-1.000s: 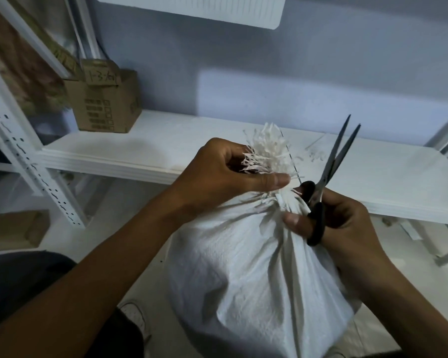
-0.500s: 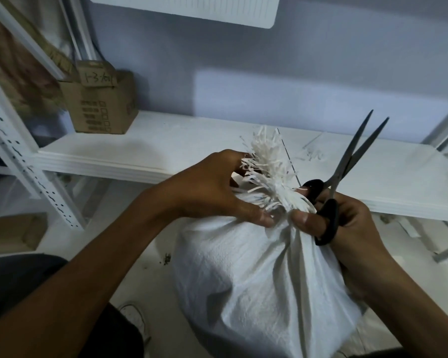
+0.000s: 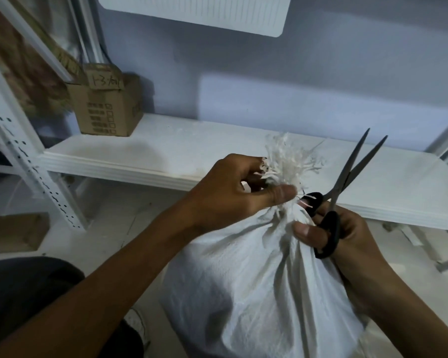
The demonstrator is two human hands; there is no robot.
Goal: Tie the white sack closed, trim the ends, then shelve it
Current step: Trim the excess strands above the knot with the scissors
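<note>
White shelf (image 3: 166,153) behind, the white sack (image 3: 256,293) bulges, its gathered neck frayed.

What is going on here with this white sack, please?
A person is working on a white sack in front of a white shelf. The left hand pinches the gathered neck just under the frayed top. The right hand holds black scissors, blades slightly open and pointing up, away from the frayed ends, while its thumb rests on the sack. The sack is not yet on the shelf, where a cardboard box stands.
</note>
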